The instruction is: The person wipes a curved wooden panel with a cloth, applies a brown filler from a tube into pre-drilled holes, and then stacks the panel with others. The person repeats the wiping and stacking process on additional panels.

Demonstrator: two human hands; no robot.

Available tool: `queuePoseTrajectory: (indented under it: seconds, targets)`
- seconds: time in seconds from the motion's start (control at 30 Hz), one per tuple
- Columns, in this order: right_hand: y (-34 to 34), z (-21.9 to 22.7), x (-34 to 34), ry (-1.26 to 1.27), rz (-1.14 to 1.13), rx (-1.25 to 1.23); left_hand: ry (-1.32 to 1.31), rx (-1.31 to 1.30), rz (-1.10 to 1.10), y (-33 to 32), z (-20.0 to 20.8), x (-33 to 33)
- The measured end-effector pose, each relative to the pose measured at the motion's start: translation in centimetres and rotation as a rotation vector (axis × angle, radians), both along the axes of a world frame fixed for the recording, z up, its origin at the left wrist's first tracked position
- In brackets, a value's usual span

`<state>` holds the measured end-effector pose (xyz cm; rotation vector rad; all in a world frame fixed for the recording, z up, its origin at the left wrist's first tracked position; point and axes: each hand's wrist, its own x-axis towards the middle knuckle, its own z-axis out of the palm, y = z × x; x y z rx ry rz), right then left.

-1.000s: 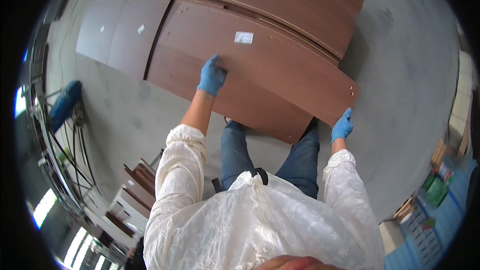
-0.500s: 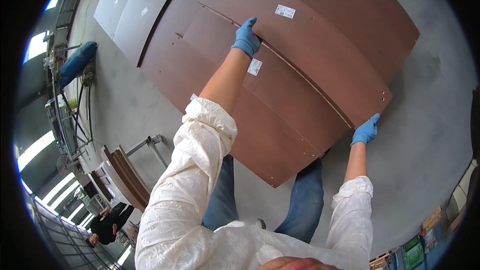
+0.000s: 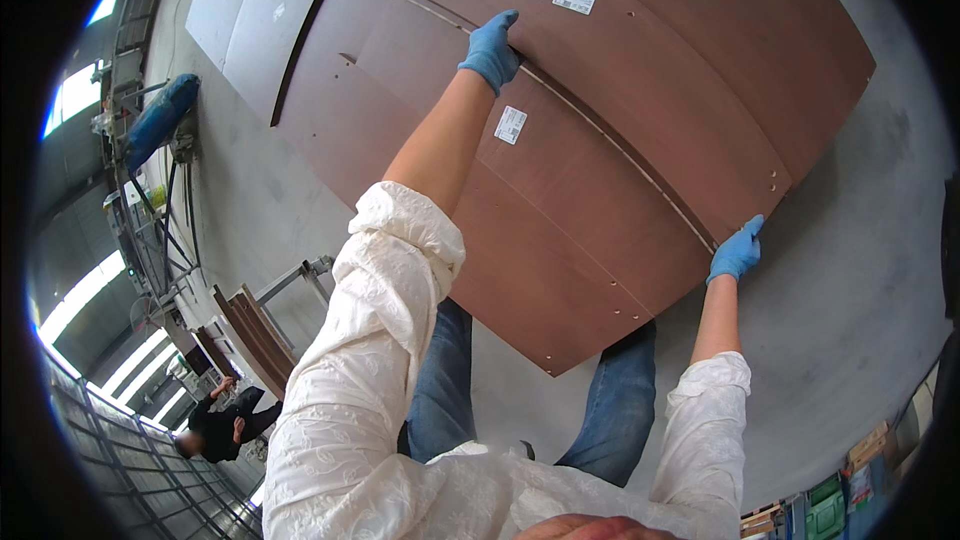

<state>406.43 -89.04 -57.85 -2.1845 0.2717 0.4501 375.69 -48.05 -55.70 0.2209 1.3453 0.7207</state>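
Observation:
My left hand (image 3: 490,52), in a blue glove, is closed over the near edge of a large brown panel (image 3: 640,90), thumb on top. At that panel's right corner, my right hand (image 3: 737,252), gloved the same way, grips the edge with its thumb up. The panel has small holes by its corner and a white label (image 3: 574,0). Beneath it lies another brown panel (image 3: 590,210), with a second white label (image 3: 510,126) and a row of holes near its right end. My fingers under the edge are hidden.
Farther left lie pale grey panels (image 3: 285,10) beside a dark strip (image 3: 310,35). Brown boards (image 3: 255,335) lean by a metal frame at lower left, near a person in black (image 3: 232,425). A blue bundle (image 3: 165,120) and a green bin (image 3: 826,512) stand farther off.
The gripped panel and both hands have shifted slightly away from me, the right hand also a little rightward. The person in black has moved an arm.

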Motion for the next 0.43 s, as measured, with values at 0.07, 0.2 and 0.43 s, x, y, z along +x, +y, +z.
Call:
queuePoseTrajectory:
  seconds: [0.07,0.2,0.43]
  targets:
    - [-0.1,-0.5,0.4,0.011,0.022,-0.014,0.178,-0.042,-0.073,0.3,0.8,0.1]
    - [-0.5,-0.7,1.5,0.039,0.122,-0.086,0.497,0.204,-0.665,-0.5,2.0,-1.3]
    - [-0.6,-0.5,3.0,0.227,0.162,-0.128,1.022,0.294,-0.932,-1.2,5.1,-0.2]
